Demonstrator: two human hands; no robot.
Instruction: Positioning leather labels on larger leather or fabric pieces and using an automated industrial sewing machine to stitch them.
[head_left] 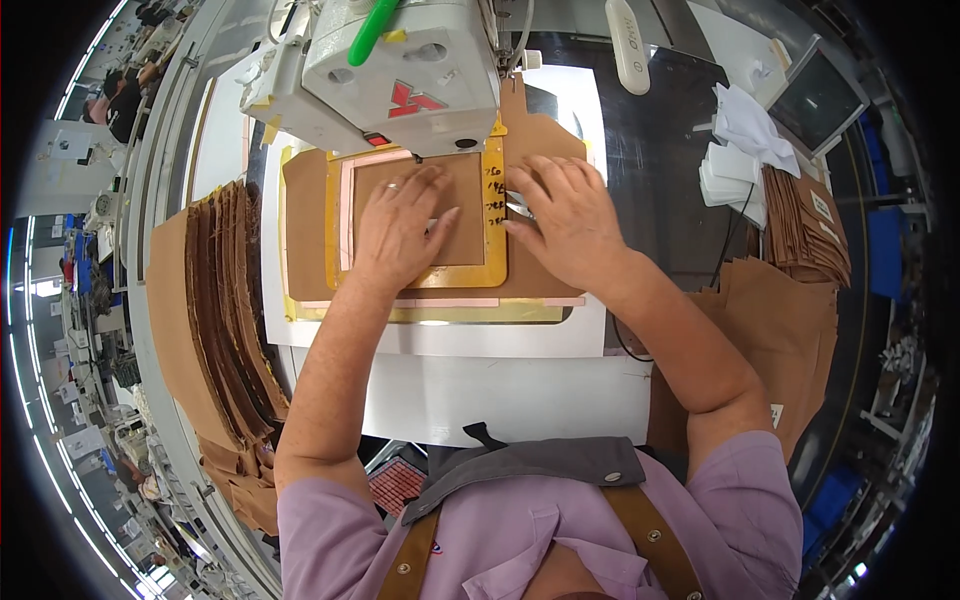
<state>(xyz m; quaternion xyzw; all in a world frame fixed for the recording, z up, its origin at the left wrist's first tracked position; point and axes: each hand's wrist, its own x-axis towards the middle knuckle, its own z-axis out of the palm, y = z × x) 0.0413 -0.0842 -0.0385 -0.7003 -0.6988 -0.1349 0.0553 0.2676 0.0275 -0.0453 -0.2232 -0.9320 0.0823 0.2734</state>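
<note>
A flat yellow frame (497, 262) with handwritten marks on its right side lies on a brown fabric piece (540, 268). My left hand (402, 225) rests palm down on the fabric inside the frame's opening, fingers spread. Just outside the frame's right side, my right hand (570, 215) lies on the fabric with thumb and fingers apart. A small shiny patch shows between its thumb and forefinger; I cannot tell what it is. Above both hands stands the white head of a sewing machine (400, 90), covering the frame's far edge in part.
A white sheet (440, 342) lies beneath the fabric. Stacked brown fabric pieces (185, 310) stand at the left. More brown pieces (775, 330) lie at the right, near white cloths (745, 130) and a screen (818, 95). A thin black cable hangs at the right.
</note>
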